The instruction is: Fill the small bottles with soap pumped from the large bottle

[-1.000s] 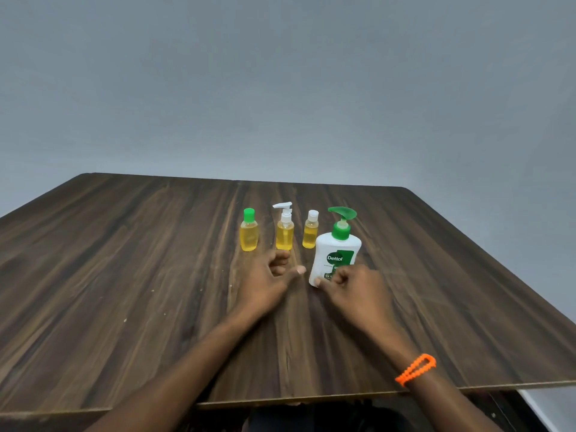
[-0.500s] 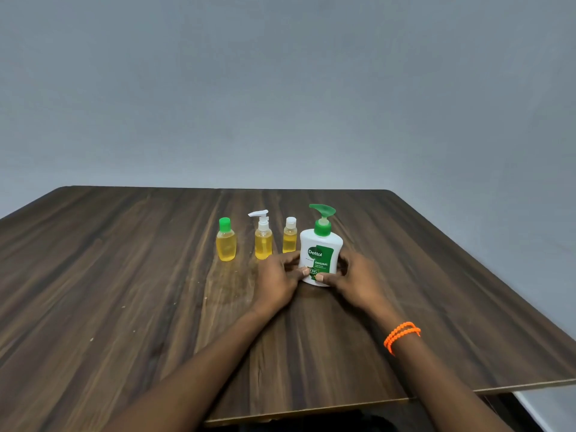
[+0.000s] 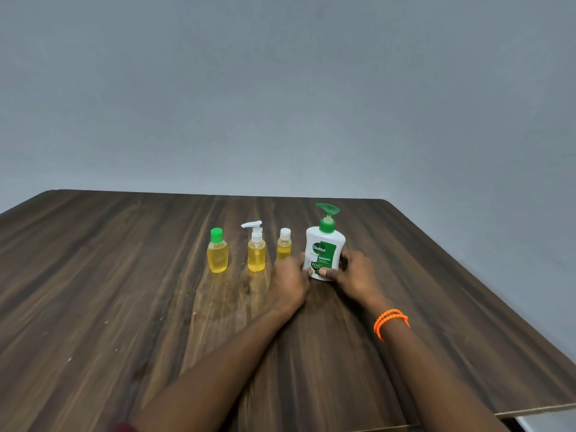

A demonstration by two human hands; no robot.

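a dark wood-grain table [image 3: 124,307] seen from above and behind a person's two bare forearms, against a plain grey wall [image 3: 280,88]. near the table's middle stands a large white bottle [image 3: 324,251] with a green pump top, upright, its green label reading "dettol" and "original"; the smaller print below cannot be read. both hands hold its lower part: the left hand [image 3: 288,280] curls round its left side with the thumb across the front, and the right hand [image 3: 352,272] curls round its right side with the thumb also on the front, the two thumbs nearly meeting. an orange beaded bracelet [image 3: 391,322] sits on the right wrist. to the left of the large bottle, in a row, stand three small clear bottles of yellow liquid: a white-capped bottle [image 3: 284,246] just beside it, a white pump bottle [image 3: 256,249], and a green-capped bottle [image 3: 217,252]. none of these shows a label.
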